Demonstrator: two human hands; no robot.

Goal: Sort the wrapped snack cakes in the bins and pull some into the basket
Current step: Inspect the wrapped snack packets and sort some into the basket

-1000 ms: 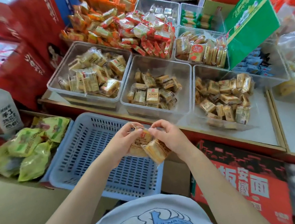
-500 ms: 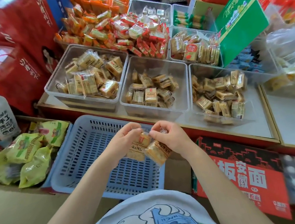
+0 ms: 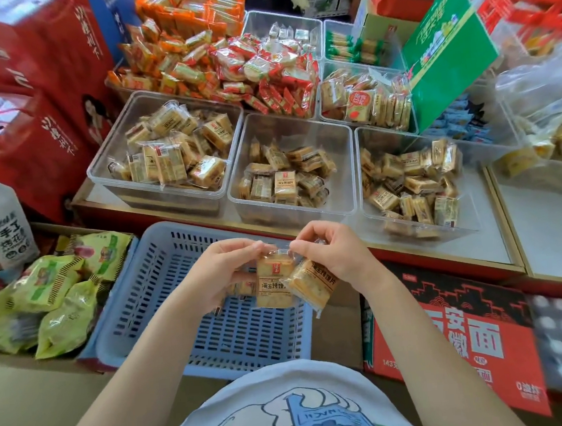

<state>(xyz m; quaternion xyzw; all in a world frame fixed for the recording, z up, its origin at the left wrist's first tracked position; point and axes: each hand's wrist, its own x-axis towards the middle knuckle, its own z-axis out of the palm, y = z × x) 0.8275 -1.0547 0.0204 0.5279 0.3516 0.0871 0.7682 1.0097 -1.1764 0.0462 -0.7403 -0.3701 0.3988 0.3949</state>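
Blue basket [image 3: 164, 291] sits empty at 7 o'clock below three clear bins [image 3: 346, 159] of wrapped cakes. Above its right edge, left hand [image 3: 217, 279] & right hand [image 3: 338, 258] each pinch a cake pack [image 3: 275, 281] by its top seal. Risk: slick film slips, right pack [image 3: 313, 283] drops outside basket rim onto boxes at 5 o'clock.

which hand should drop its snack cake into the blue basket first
Left, probably. The left hand holds its snack cake directly over the blue basket; the right hand hangs beyond the basket's right rim.
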